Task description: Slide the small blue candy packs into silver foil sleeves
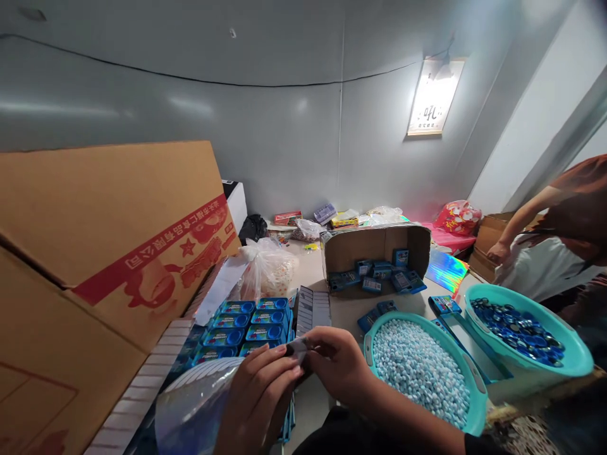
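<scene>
My left hand (265, 392) and my right hand (339, 363) meet at the lower middle. Between their fingertips they pinch a small glossy grey-white flap (298, 347); most of the piece is hidden by the fingers. A curved shiny sheet (194, 404) with a striped edge lies against my left hand. Just beyond it, rows of small blue printed packs (266, 333) are stacked. To the right of my right hand stands a turquoise basket (478, 395) filled with pale blue and white pellets (417, 363).
A large cardboard box (118, 208) rises at left. Blue packs lie in an open carton (377, 243) behind. A second turquoise basin (581, 360) holds dark blue shiny pieces (516, 332). A plastic bag (265, 268) stands behind the packs. At right is another person's hand (499, 253).
</scene>
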Demonstrator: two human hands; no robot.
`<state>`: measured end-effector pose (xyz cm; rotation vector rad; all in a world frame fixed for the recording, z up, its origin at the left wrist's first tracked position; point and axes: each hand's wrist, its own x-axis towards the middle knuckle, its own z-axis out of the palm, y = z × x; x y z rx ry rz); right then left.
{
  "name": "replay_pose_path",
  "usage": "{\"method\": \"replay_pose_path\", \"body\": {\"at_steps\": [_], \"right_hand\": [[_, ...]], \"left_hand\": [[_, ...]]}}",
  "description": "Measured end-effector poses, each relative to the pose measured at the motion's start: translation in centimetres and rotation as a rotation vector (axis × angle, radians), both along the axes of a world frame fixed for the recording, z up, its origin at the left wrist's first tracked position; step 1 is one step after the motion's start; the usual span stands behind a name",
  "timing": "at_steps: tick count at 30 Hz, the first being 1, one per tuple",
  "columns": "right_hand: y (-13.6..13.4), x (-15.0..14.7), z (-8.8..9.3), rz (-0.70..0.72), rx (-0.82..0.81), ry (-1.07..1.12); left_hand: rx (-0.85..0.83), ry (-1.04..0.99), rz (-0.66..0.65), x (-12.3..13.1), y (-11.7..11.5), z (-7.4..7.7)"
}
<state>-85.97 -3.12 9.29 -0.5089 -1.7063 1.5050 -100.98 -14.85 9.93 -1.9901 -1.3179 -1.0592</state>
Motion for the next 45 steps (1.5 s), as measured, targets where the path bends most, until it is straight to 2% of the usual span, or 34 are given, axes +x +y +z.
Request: {"method": "replay_pose_path", "body": {"at_steps": [3, 9, 11, 14, 18, 23, 26, 29, 31, 34, 37, 40, 45], "right_hand": [[0.2, 0.3, -0.4, 0.089, -0.144, -0.009], [0.8, 1.5, 0.5, 0.436, -0.419, 0.034], [0.9, 1.7, 0.7, 0.451, -0.481, 0.064], [1.0, 1.5, 0.7, 0.352, -0.491, 0.054], [1.3, 0.9, -0.1, 0.223, -0.412, 0.003], [3.3, 0.7, -2.0, -0.056, -0.523, 0.032], [5.8, 1.6, -3.5, -0.229, -0.558, 0.086], [8.6, 3.6, -5.3, -0.425, -0.540, 0.095], [10.3, 5.3, -6.6, -0.593, -0.523, 0.066], [12.4, 8.0, -8.2, -0.769, -0.535, 0.046], [14.2, 10.2, -9.4, -0.821, -0.397, -0.088], [15.7, 11.6, -10.5, -0.774, -0.235, -0.314], [16.0, 11.0, -12.3, -0.624, -0.243, -0.472]], "left_hand": [[-0.041, -0.015, -0.036, -0.2, 0.1, -0.3], [-0.093, -0.109, -0.109, 0.0, 0.1, 0.0], [-0.091, -0.154, -0.132, 0.2, 0.1, 0.1], [-0.087, -0.177, -0.148, 0.5, 0.2, -0.3], [-0.110, -0.199, -0.135, 0.7, 0.6, -0.9], [-0.062, -0.381, -0.160, 1.7, 0.2, -0.2], [-0.013, -0.754, -0.105, 2.1, -0.8, 0.4], [-0.131, -1.261, 0.138, 1.5, -1.6, 0.9], [-0.221, -1.602, 0.239, 0.8, -1.7, 1.2], [-0.269, -1.960, 0.245, 0.1, -1.6, 2.2], [-0.307, -2.113, 0.229, 0.1, -1.5, 3.5], [-0.276, -2.186, 0.200, 0.0, -1.5, 4.7], [-0.238, -2.174, 0.128, -0.8, -1.6, 5.8]]}}
